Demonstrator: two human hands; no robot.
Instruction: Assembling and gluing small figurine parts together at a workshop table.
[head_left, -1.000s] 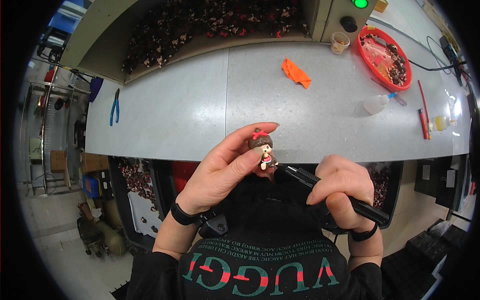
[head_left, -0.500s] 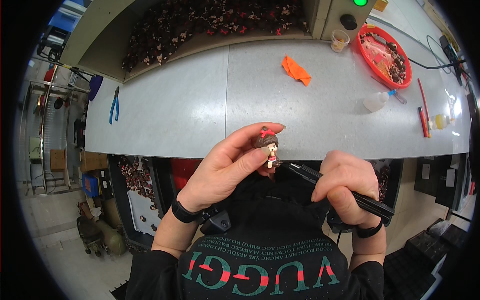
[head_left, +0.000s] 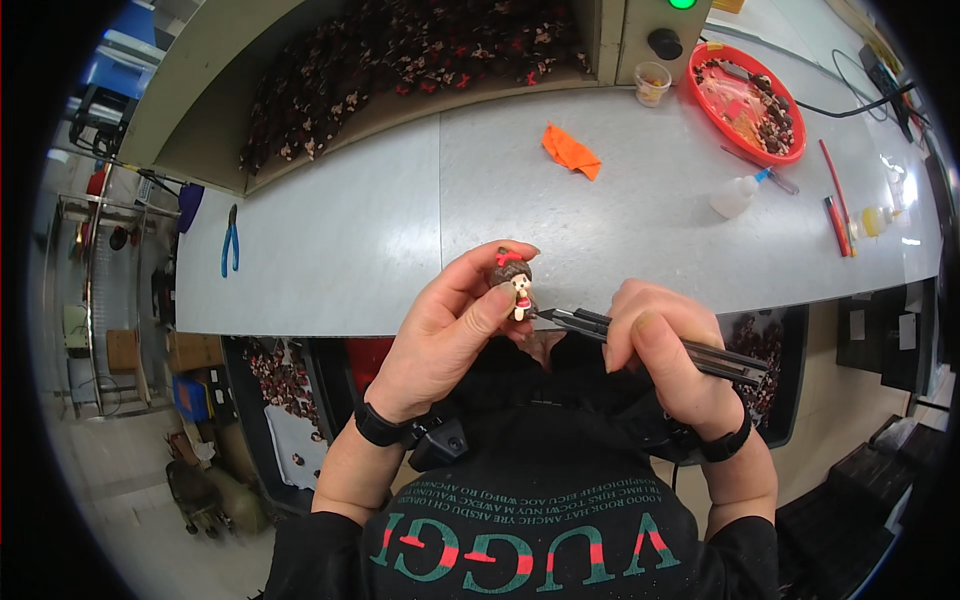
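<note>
- Figurine (head_left: 519,285) is resting upright in the left hand's (head_left: 452,328) thumb-and-finger pinch, seemingly leaving its lower side exposed.
- Right hand (head_left: 665,340) is gripping a black knife (head_left: 588,323), tip angling close, probably for control.
- Orange cloth (head_left: 571,153) is lying beyond, seemingly within reach.

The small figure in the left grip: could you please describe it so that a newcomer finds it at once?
Start from the large grey table and go to its near edge, where the left grip is. Pinched in it is the small figure. Unlike the slim black tool pointing towards it, it has brown hair, a pale face and a red bow.
</note>
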